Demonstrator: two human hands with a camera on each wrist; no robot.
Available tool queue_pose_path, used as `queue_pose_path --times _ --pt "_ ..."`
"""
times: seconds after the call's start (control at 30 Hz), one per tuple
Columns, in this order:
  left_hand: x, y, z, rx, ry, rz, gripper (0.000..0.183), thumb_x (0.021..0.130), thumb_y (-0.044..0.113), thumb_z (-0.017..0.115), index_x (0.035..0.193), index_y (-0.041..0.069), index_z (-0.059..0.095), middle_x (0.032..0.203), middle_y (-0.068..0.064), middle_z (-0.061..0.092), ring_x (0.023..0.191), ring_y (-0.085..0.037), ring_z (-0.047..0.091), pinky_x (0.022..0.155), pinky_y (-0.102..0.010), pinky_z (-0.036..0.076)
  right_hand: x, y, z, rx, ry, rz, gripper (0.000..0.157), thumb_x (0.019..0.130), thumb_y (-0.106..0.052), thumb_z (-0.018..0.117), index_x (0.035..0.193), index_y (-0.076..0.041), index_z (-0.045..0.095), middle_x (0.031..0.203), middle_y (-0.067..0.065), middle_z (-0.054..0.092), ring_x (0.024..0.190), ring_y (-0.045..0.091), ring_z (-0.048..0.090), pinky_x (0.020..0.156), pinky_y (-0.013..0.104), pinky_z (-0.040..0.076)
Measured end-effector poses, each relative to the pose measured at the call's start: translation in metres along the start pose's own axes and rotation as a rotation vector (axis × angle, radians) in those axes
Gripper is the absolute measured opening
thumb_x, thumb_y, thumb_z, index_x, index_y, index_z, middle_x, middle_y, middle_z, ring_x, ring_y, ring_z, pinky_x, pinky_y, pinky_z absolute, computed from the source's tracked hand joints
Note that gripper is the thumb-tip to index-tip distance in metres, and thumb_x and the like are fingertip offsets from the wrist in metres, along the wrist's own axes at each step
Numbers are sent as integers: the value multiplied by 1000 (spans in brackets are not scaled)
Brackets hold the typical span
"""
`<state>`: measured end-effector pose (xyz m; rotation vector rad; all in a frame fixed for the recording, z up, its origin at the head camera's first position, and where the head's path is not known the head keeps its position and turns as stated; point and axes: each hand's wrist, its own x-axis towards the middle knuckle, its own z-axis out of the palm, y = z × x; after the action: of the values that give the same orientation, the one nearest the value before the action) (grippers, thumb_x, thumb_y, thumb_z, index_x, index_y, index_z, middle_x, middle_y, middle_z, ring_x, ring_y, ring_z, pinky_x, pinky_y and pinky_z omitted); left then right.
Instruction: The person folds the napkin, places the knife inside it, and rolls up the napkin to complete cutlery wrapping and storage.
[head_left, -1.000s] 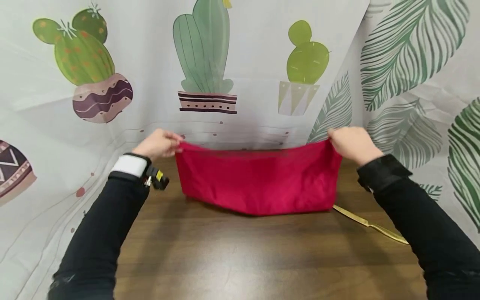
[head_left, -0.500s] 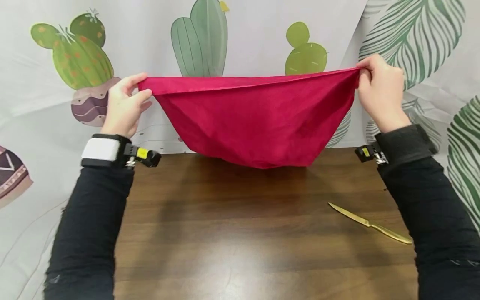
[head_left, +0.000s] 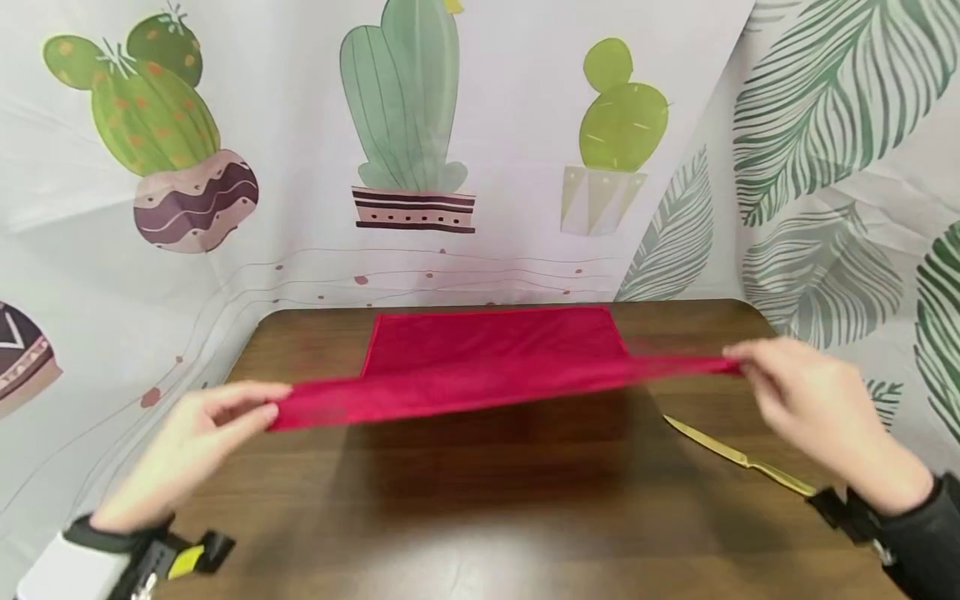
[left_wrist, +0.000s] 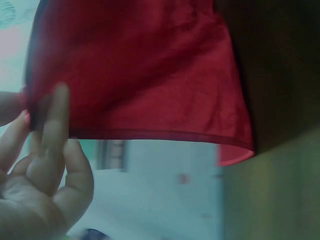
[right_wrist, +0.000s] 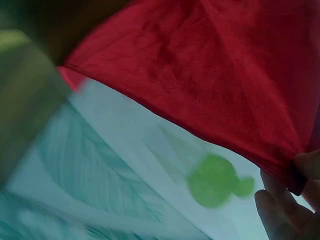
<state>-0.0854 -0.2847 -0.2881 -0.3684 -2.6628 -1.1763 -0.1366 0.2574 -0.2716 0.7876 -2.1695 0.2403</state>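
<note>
A red cloth (head_left: 491, 337) stretches between both hands in the head view. Its far part lies on the wooden table near the back edge, while the near edge is held up above the surface. My left hand (head_left: 198, 442) pinches the near left corner between thumb and fingers. My right hand (head_left: 825, 408) pinches the near right corner. In the left wrist view the cloth (left_wrist: 145, 75) hangs beside the left hand (left_wrist: 42, 185), its other fingers loosely bent. In the right wrist view the right hand (right_wrist: 295, 200) grips a corner of the cloth (right_wrist: 200, 75).
A gold knife (head_left: 738, 457) lies on the wooden table (head_left: 510, 475), left of the right wrist. A white curtain (head_left: 517, 100) printed with cacti and leaves hangs behind and beside the table. Each wrist carries a strapped camera.
Both hands first rose and spread apart with the cloth, then came down and nearer to me. The cloth's far part now lies on the table. The knife has stayed in place.
</note>
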Motion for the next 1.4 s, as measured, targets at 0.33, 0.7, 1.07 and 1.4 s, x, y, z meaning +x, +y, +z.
queue_pose_path --times 0.33,0.7,1.07,1.4 --pt "-68 -71 56 -381 -480 -40 18 85 -5 49 101 -8 57 68 -1 61 57 -5 53 42 -25 41 -108 -36 41 145 -136 -78 39 95 -32 27 75 -19 57 67 -13 54 56 5 53 43 21 38" --pt "-87 -100 84 -443 -783 131 13 75 -11 49 80 -1 44 67 14 43 63 8 41 47 -14 35 -157 -41 56 407 -501 -157 26 76 -13 65 71 -25 43 62 -24 32 54 -8 29 46 9 24" --pt "-83 -87 96 119 -644 233 23 80 18 62 73 14 41 61 13 32 54 5 29 44 -16 29 -154 -41 52 495 -743 -91 22 68 -35 71 76 -29 52 68 -26 39 57 -8 34 49 9 25" --pt "-58 -61 126 526 -393 110 70 56 31 80 111 -4 54 116 -24 43 104 -41 42 77 -44 44 -137 -50 86 267 -756 -56 70 65 -50 70 117 -6 55 119 19 49 107 34 47 75 44 45"
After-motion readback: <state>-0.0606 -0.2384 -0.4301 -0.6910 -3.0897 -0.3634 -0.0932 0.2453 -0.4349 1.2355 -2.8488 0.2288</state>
